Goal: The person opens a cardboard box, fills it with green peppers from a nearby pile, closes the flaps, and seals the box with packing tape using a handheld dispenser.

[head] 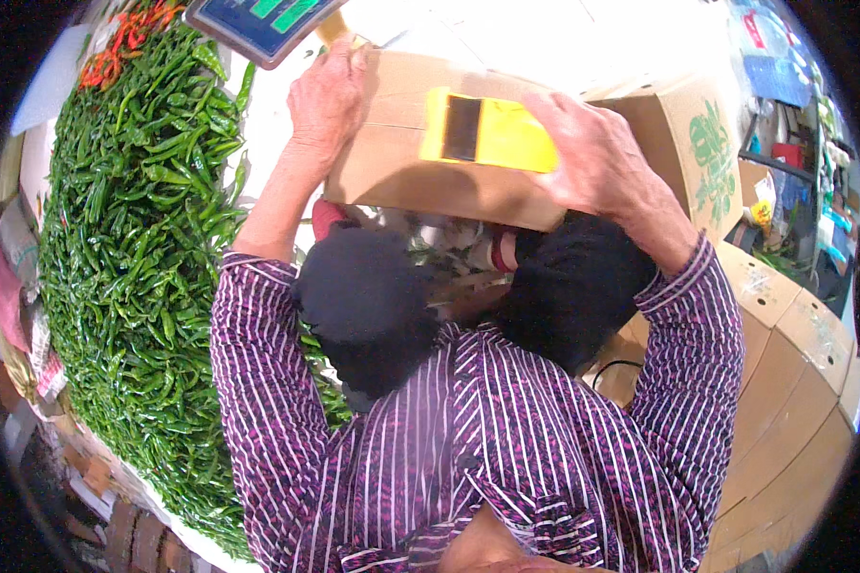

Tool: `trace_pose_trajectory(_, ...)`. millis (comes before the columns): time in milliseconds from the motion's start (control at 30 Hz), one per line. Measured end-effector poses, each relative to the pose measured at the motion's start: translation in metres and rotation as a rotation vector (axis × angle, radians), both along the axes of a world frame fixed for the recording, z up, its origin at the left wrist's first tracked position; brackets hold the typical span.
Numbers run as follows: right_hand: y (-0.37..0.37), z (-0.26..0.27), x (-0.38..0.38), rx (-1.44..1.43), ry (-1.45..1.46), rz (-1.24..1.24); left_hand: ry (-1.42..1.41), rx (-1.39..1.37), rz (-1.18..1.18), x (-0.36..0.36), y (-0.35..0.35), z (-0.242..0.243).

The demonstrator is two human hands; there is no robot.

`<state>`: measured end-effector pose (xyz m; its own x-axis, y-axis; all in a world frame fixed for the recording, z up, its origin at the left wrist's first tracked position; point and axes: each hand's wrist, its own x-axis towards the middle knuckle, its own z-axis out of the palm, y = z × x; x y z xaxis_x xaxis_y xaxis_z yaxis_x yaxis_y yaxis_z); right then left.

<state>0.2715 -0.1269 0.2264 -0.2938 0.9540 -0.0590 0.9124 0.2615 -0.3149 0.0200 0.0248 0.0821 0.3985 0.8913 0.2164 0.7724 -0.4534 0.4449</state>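
A cardboard box point(401, 168) stands in front of my knees, its flaps closed. My left hand point(330, 89) rests at the box's far left corner with the fingers curled; whether it grips the edge is unclear. My right hand point(591, 147) is at the right end of a yellow tape dispenser point(516, 136) with a dark window, which lies over the box top. The thumb and fingers are around that end of the dispenser. Just beyond my left hand is a digital scale display point(265, 25) with lit green digits, tilted.
A long heap of green chili peppers point(143, 251) fills the left side, with red chili peppers point(122, 46) at its far end. A second cardboard box point(702, 150) with a green plant print stands at right. More cardboard boxes point(781, 365) are at lower right, and cluttered shelves point(810, 172) lie beyond.
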Motion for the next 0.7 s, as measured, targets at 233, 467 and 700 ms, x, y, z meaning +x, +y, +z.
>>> trace_pose_trajectory(233,-0.069,-0.010,0.079,0.068,-0.031,-0.112,-0.019,0.056,-0.086,-0.008,0.011,-0.011)
trace_pose_trajectory(467,-0.127,-0.033,0.102,0.031,-0.009,-0.252,0.038,0.069,-0.106,-0.010,0.016,-0.003)
trace_pose_trajectory(700,-0.129,-0.040,0.103,0.002,0.001,-0.268,0.039,0.047,-0.119,-0.013,0.020,0.000)
